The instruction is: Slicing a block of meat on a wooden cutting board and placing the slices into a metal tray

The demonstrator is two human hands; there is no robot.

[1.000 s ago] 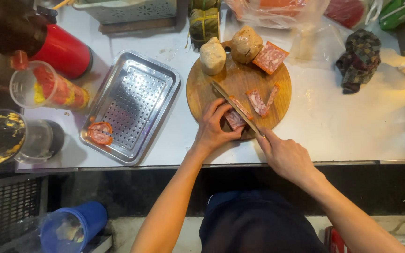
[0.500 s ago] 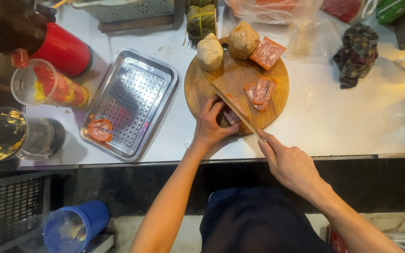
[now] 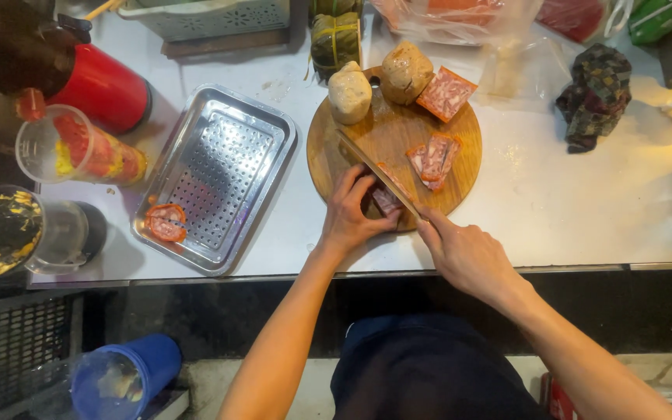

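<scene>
A metal tray (image 3: 219,175) is seen at 9 o'clock from the round wooden board (image 3: 460,183), with red slices (image 3: 165,222) on its edge. Two brown lumps (image 3: 379,82) are set at the board's 12 o'clock. A small meat piece (image 3: 385,201) at 6 o'clock is pinned under the curled left hand (image 3: 351,214). A knife (image 3: 379,175) is gripped tight by the right hand (image 3: 464,253). Everything is laid on a white counter (image 3: 554,210).

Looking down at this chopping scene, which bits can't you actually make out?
Head view:
- Pink meat piece being cut: mostly hidden under the left hand and the long knife blade.
- Knife handle: covered by the right hand.
- Clear plastic bags at the top: cut off by the edge.
</scene>
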